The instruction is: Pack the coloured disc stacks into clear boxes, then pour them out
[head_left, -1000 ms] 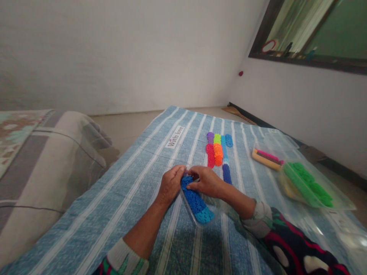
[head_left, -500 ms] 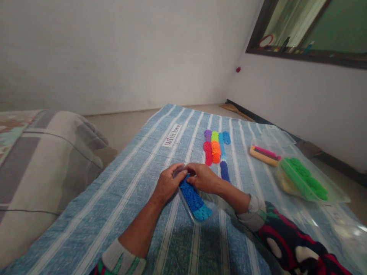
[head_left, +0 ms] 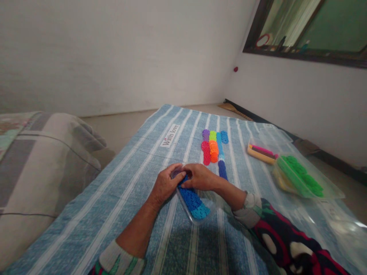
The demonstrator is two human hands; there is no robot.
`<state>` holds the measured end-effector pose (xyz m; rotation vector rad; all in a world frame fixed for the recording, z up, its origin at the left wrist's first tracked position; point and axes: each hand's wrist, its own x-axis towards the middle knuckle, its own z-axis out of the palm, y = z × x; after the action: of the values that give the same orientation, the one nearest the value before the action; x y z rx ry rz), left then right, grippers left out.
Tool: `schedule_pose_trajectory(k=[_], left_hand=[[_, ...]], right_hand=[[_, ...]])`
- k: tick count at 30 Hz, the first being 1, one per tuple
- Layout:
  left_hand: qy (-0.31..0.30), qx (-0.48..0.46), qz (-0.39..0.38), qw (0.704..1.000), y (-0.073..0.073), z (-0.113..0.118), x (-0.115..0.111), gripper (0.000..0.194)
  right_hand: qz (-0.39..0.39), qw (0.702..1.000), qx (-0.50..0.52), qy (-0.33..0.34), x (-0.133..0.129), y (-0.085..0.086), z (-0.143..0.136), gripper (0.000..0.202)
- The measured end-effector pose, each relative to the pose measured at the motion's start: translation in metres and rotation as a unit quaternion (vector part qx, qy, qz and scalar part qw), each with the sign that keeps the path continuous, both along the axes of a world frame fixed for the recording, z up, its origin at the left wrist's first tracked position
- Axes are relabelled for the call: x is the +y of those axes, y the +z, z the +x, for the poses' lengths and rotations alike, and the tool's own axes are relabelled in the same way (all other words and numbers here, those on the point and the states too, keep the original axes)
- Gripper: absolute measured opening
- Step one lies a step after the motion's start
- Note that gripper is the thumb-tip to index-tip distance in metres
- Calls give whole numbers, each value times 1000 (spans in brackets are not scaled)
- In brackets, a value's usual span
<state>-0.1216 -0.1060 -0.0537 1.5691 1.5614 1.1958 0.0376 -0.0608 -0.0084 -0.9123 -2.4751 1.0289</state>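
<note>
A clear plastic box [head_left: 190,216] stands on the striped cloth, tilted away from me. Inside it lie overlapping rows of small notched discs, dark blue discs [head_left: 189,198] toward the far end and light blue discs [head_left: 200,211] at the near end. My left hand [head_left: 169,182] is wrapped round the box's far left side, thumb over the rim. Bent over the far end, my right hand [head_left: 199,177] has its fingers closed among the dark blue discs; its fingertips are partly hidden. Beyond my hands, purple, green, red, orange discs [head_left: 213,151] and blue discs [head_left: 223,170] lie in rows.
To the right are a clear container of green discs [head_left: 304,177] and a smaller clear box with pink, brown and yellow pieces [head_left: 262,153]. A "With love" label [head_left: 170,136] lies on the cloth [head_left: 129,191]. A covered piece of furniture [head_left: 57,164] stands at left.
My right fingers have moved slightly down and nearer over the dark blue discs. My left hand keeps its hold on the box. The whole view has shifted a little.
</note>
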Motion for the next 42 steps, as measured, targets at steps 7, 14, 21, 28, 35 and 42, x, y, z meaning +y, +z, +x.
schedule_pose_trajectory(k=[7,14,21,28,35,42], left_hand=[[-6,6,3,1000,-2,-1,2,44],[-9,2,9,1000,-2,0,1,43],[-16,-10,10,1000,-1,0,2,41],[-21,-22,9,999,1,2,2,39],[-21,-38,0,999,2,1,1,38],[-15,-60,-6,998,-1,0,-1,40]], right_hand=[[-7,998,-56,10,7,6,-4,13],[-19,999,-45,20,8,8,-5,20],[-23,1000,-13,14,7,1,-5,22],[-48,997,-33,48,13,3,-7,20],[-41,997,-39,45,10,4,-6,20],[-54,998,-17,41,5,3,-2,25]])
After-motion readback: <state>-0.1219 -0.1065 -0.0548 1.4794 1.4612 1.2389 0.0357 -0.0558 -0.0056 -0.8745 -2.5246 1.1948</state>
